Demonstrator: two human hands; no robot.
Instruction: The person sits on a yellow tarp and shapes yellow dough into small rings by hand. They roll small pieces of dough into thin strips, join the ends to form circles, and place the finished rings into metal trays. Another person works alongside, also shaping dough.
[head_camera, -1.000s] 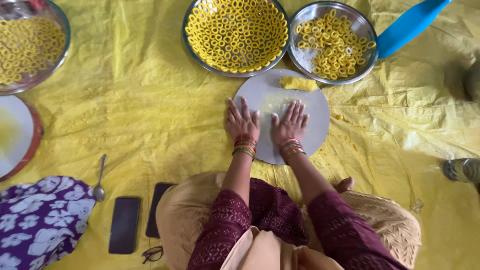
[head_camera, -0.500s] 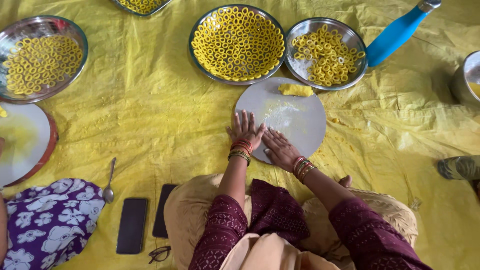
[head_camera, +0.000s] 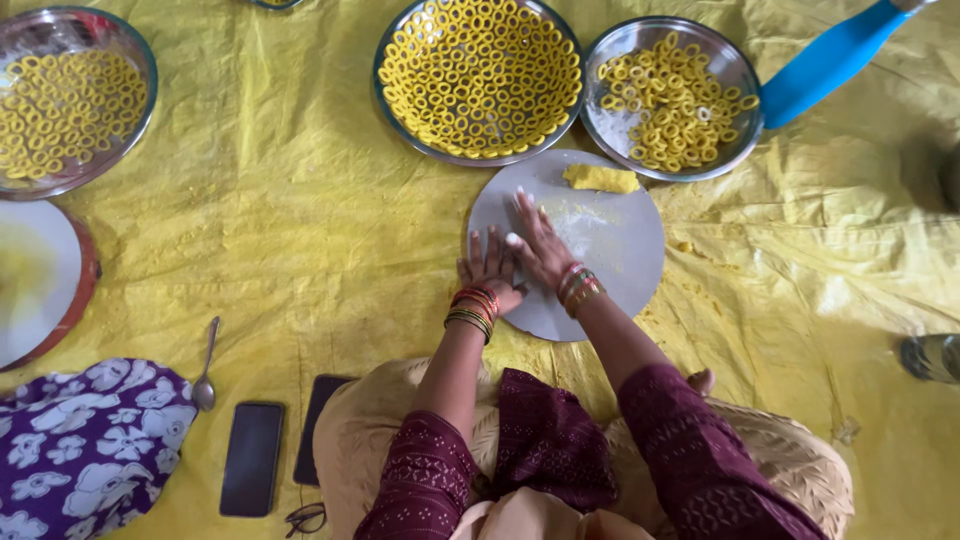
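A round grey board (head_camera: 620, 250) lies on the yellow sheet in front of me. My left hand (head_camera: 490, 268) rests flat on its near left edge, fingers together. My right hand (head_camera: 538, 240) lies flat on the board just beside it, fingers stretched toward the middle, pressing down; whether dough is under the palms is hidden. A lump of yellow dough (head_camera: 600, 178) sits at the board's far edge. Both wrists wear red and gold bangles.
Two steel plates of yellow dough rings stand beyond the board: a full one (head_camera: 480, 75) and a sparser one (head_camera: 672, 92). A third plate (head_camera: 65, 100) is far left. A blue handle (head_camera: 830, 60), spoon (head_camera: 205, 385), two phones (head_camera: 250, 458), glasses and a flowered cloth (head_camera: 85, 450) lie around.
My right hand has slid forward and left across the board while the left drew back to the near edge. The view has shifted so the plates sit lower in frame.
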